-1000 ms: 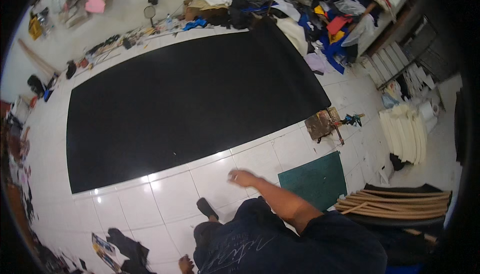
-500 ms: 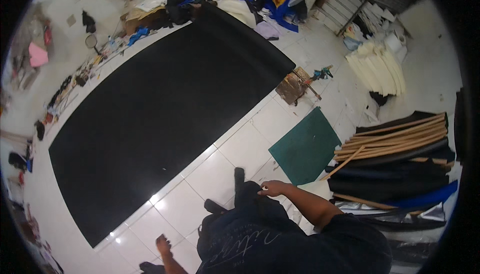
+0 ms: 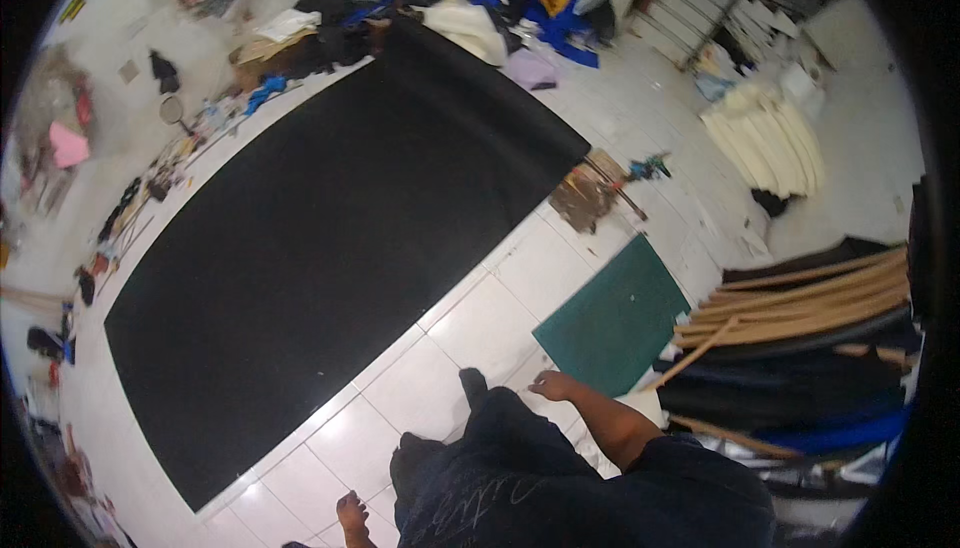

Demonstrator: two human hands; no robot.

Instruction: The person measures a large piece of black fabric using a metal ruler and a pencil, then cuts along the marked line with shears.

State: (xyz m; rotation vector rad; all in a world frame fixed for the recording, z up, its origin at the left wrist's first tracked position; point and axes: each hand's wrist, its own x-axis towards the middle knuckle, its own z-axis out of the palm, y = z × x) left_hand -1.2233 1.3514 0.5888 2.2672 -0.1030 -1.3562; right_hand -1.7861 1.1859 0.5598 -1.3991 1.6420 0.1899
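Observation:
Below me a wide sheet of black material (image 3: 270, 268) lies spread flat, its far right end still wound on a roll (image 3: 480, 88). My left hand (image 3: 352, 511) hangs low beside my body near the sheet's front edge, fingers loosely bent and apart, holding nothing. On the other side, my right hand (image 3: 552, 385) hovers by my thigh with relaxed fingers and nothing visible in it. Nearest to that hand is a green cutting mat (image 3: 615, 318) on the floor. Neither hand touches the black sheet.
A bar (image 3: 625, 196) sticks out of the roll's near end over a brown board (image 3: 582, 203). Stacked tubes and rolls (image 3: 800, 298) lie at the right, and cream foam-like pieces (image 3: 765, 143) stand behind them. Fabric scraps (image 3: 555, 8) heap up at the back; clutter lines the left wall.
My view has shifted slightly. My right hand has come a little away from my leg, and my left hand sits lower in the picture. The black sheet lies as before.

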